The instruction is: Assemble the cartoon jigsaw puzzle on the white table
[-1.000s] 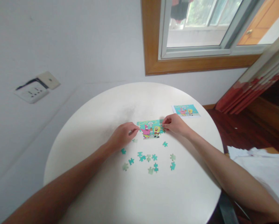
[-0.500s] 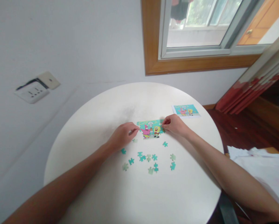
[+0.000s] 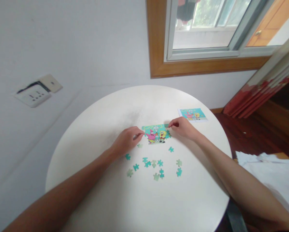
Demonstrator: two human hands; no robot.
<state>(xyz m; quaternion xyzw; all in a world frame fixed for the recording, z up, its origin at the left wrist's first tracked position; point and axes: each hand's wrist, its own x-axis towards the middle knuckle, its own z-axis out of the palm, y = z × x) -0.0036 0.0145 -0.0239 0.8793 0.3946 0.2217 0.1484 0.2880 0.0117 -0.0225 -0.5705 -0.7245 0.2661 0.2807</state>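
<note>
A partly joined jigsaw puzzle [image 3: 156,133] lies on the white round table, with pink and yellow cartoon figures on a teal ground. My left hand [image 3: 130,138] is closed in a pinch at its left edge. At the upper right edge, the fingers of my right hand [image 3: 181,127] are pinched together on the puzzle; whether a separate piece is between them is too small to tell. Loose jigsaw pieces, several teal and pale green, lie nearer to me, among them a teal piece [image 3: 171,149] and a pale green piece [image 3: 130,172].
A printed picture card [image 3: 193,114] with the same cartoon scene lies at the right back of the table [image 3: 106,199]. Behind the table are a wall with a socket [image 3: 33,95] and a wood-framed window [image 3: 156,38]. White cloth or paper [image 3: 267,180] shows at the right.
My right hand has shifted slightly up along the puzzle's right edge, uncovering more teal pieces there. My left hand and the loose pieces stay in place.
</note>
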